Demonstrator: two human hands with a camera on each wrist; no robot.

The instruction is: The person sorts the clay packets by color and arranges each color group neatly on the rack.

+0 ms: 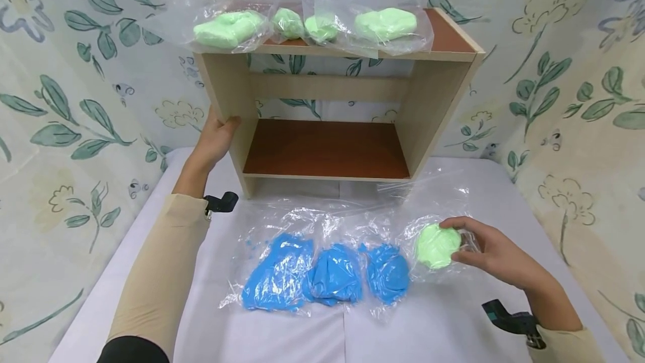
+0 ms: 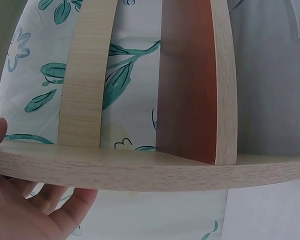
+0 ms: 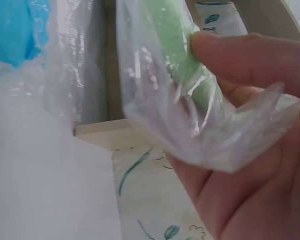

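A small wooden shelf (image 1: 330,84) with brown boards stands at the back of the table. My left hand (image 1: 215,138) grips the edge of its left side panel (image 2: 140,170), thumb on one face and fingers on the other. My right hand (image 1: 496,251) pinches a clear plastic bag holding a light green clay-like lump (image 1: 437,246). In the right wrist view, the bagged green lump (image 3: 175,45) is tilted between thumb and fingers, and the loose plastic hangs over the palm. Left of it lie three bags of blue clay-like material (image 1: 335,274).
Several bagged green lumps (image 1: 385,24) sit on the shelf's top board, some plastic overhanging its edge. The lower brown board (image 1: 327,150) is bare. A white cloth (image 1: 282,340) covers the table, and floral fabric (image 1: 554,128) surrounds it.
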